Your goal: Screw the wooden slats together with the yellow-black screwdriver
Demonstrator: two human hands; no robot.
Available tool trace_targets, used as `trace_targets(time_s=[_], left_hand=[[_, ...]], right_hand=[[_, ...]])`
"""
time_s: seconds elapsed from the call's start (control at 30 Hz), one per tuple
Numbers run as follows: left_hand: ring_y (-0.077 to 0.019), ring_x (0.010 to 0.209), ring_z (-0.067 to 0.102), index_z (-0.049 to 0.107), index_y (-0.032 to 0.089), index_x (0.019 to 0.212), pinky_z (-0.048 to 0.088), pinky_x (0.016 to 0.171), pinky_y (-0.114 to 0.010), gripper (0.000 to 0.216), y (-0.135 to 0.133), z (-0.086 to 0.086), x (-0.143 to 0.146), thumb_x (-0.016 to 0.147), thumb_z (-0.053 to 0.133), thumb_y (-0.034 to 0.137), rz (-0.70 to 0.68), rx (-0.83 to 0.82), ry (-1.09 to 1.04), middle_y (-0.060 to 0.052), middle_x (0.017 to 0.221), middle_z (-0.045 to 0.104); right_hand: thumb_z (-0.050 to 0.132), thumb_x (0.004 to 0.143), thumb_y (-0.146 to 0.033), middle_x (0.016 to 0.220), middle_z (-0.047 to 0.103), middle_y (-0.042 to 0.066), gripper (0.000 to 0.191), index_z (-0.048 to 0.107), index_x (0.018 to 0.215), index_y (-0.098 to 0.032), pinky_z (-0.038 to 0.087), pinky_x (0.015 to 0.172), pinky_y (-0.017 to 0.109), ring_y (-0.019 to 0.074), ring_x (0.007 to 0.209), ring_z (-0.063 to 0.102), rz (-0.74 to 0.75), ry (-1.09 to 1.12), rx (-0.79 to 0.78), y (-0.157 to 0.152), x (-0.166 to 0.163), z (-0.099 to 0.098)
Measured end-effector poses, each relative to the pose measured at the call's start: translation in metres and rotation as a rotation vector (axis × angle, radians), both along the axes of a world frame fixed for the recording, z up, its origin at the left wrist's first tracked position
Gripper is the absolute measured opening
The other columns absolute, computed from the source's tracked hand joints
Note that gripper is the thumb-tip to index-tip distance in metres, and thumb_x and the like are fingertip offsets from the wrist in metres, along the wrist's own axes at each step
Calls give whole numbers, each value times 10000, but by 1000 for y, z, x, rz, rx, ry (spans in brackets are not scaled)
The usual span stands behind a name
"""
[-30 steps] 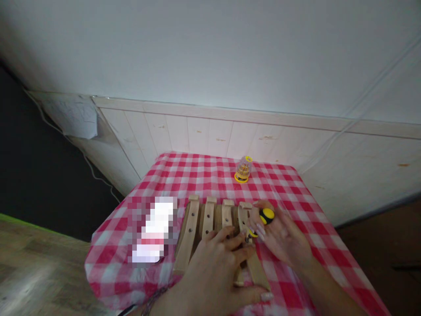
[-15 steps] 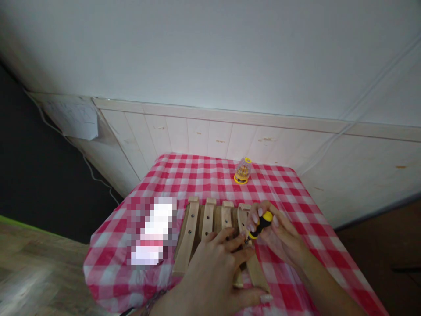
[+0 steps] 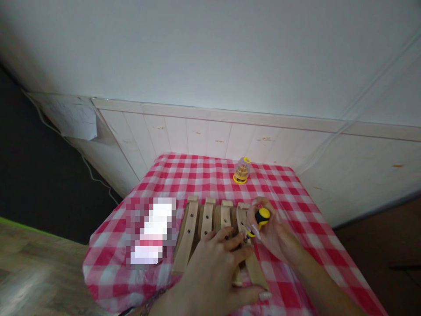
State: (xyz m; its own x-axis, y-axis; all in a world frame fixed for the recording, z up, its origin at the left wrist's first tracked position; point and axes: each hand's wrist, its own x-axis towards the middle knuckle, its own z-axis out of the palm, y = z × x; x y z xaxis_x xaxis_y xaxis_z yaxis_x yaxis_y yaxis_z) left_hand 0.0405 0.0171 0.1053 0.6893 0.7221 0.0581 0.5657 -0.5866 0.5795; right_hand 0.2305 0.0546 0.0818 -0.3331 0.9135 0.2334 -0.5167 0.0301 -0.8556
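Note:
A slatted wooden rack (image 3: 197, 226) lies flat on a table covered with a red and white checked cloth (image 3: 204, 180). My left hand (image 3: 217, 272) lies open on the rack's near part, fingers spread and pressing on the slats. My right hand (image 3: 272, 235) is closed round a stubby screwdriver (image 3: 260, 219) with a yellow and black handle. The tool's tip rests on the rightmost slat, just beyond my left fingertips.
A small clear and yellow bit holder (image 3: 241, 170) stands near the table's far edge. A blurred white and pink item (image 3: 151, 232) lies left of the rack. A pale panelled wall (image 3: 217, 131) rises behind; wooden floor (image 3: 26, 263) shows at left.
My right hand's fingers have shifted round the screwdriver handle, gripping it in a different way in each frame. My left hand and the rack have stayed where they were.

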Motion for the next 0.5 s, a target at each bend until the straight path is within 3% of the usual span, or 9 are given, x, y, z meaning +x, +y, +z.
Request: trace_targets(time_s=[0.07, 0.2, 0.5], left_hand=[[-341, 1337, 533, 688, 320, 1244, 480, 1060, -553, 543, 0, 0, 0, 843, 699, 685, 1, -5, 12, -5, 1299, 722], [-348, 1347, 525, 688, 315, 1240, 484, 1051, -558, 549, 0, -1, 0, 848, 682, 699, 0, 3, 10, -13, 1310, 716], [-328, 1332, 542, 699, 308, 1212, 498, 1041, -499, 525, 1, 3, 1, 849, 692, 687, -6, -7, -30, 9, 1323, 710]], right_hand=[[609, 913, -622, 699, 554, -3, 381, 669, 982, -252, 448, 625, 302, 164, 639, 486, 22, 15, -75, 0, 1, 0], [692, 886, -549, 730, 559, 3, 325, 682, 907, -224, 468, 658, 294, 158, 675, 514, 41, -7, -136, 0, 3, 2], [726, 904, -450, 920, 681, 32, 229, 642, 1031, -279, 516, 706, 289, 166, 804, 639, 71, -44, -26, -2, 9, -1]])
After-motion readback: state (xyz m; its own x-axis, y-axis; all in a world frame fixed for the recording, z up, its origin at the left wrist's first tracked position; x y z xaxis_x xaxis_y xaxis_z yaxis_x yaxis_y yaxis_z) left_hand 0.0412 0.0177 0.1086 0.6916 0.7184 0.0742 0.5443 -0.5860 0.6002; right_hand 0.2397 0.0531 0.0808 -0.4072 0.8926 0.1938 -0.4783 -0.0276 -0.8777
